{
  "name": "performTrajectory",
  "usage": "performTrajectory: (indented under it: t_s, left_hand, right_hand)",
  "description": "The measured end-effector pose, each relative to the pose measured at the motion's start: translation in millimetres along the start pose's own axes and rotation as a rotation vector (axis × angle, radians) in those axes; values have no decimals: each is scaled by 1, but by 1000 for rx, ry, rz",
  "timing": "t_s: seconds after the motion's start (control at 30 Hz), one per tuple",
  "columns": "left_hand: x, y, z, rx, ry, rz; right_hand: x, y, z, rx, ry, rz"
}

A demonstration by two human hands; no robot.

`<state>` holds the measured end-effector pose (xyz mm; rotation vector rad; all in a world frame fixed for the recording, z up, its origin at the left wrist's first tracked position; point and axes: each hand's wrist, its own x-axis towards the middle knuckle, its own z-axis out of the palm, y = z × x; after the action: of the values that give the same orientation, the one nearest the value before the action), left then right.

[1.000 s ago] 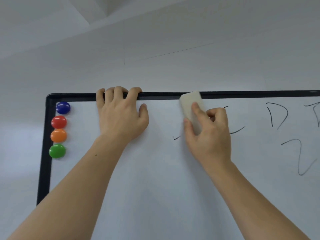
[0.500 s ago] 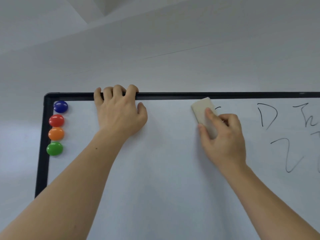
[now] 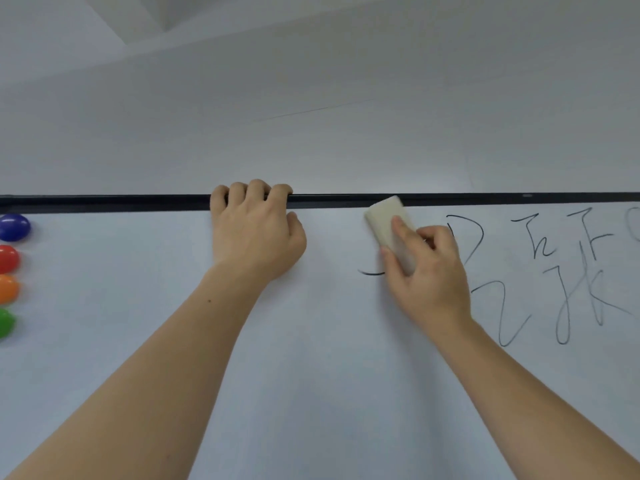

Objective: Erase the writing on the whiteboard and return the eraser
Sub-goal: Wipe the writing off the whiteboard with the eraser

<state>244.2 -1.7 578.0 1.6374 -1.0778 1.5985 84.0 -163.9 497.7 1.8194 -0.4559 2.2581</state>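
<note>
While the left hand (image 3: 256,233) hooks its curled fingers (image 3: 258,190) over the black top frame (image 3: 104,202) of the whiteboard (image 3: 311,375), the right hand (image 3: 429,275) presses a white eraser (image 3: 386,218) flat against the board surface. The eraser sits just below the frame, tilted, its upper corner touching the frame edge. The right forefinger lies along the eraser's back and the thumb clamps its lower side. Black writing (image 3: 554,271) covers the board below the frame to the right of the eraser; a short stroke (image 3: 370,273) shows beside the thumb. Blue (image 3: 14,227), red (image 3: 7,259), orange (image 3: 7,289) and green (image 3: 5,323) magnets form a column below the frame's far left end.
</note>
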Motion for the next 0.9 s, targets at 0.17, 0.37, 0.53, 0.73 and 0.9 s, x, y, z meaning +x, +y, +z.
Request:
performTrajectory:
  t_s: [0.17, 0.37, 0.53, 0.73, 0.9]
  left_hand:
    - [-2, 4, 6, 10, 31, -24]
    - [-3, 5, 8, 11, 37, -48]
    - [-3, 10, 8, 15, 43, -69]
    - [2, 24, 8, 4, 12, -145]
    - [6, 48, 14, 10, -33, -111]
  right_hand:
    - [-8, -12, 12, 48, 27, 50]
    - [-39, -4, 4, 44, -67, -252]
    - [-21, 50, -18, 15, 20, 83]
    - [-34, 22, -3, 80, -30, -70]
    - [-32, 41, -12, 41, -95, -276]
